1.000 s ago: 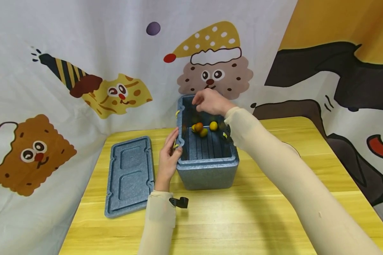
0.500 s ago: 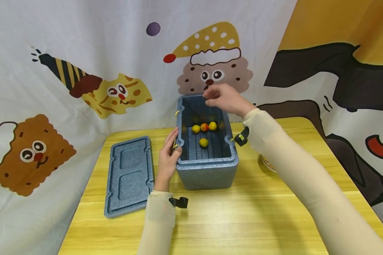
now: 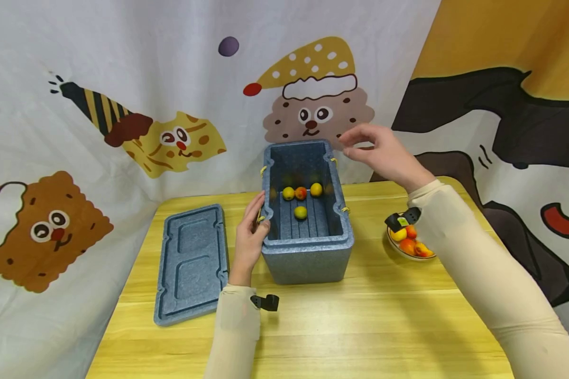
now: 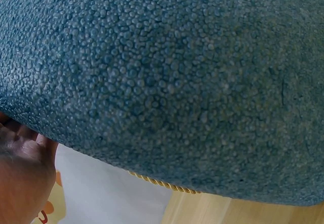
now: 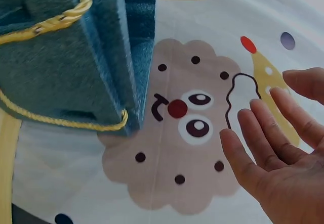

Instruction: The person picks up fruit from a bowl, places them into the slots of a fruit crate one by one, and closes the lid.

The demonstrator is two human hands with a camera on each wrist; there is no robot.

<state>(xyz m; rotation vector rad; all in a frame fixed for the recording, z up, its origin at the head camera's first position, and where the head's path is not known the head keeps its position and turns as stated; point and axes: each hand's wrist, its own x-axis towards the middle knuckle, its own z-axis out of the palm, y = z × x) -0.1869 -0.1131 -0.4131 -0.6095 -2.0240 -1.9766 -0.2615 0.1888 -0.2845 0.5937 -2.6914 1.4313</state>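
Note:
A speckled grey-blue foam box stands lidless, with yellow rope loops on its sides. On its floor lie three small yellow fruits and a red-orange fruit. My left hand rests on the box's left side, fingers stretched along the outer wall and thumb at the rim; in the left wrist view the fingertips are partly hidden. To the right of the box's far end, in the air, my right hand has loosely bent, spread fingers holding nothing. The right wrist view shows that hand's bare palm.
Left of the box lies its grey-blue lid. A bowl with several yellow and orange-red fruits stands on the wooden table under the right forearm. Behind the table hangs a cartoon-printed curtain.
My right hand has moved from above the box to the right, uncovering the bowl. The fruits in the box have shifted, one coming to lie nearer me. My left hand has stayed put.

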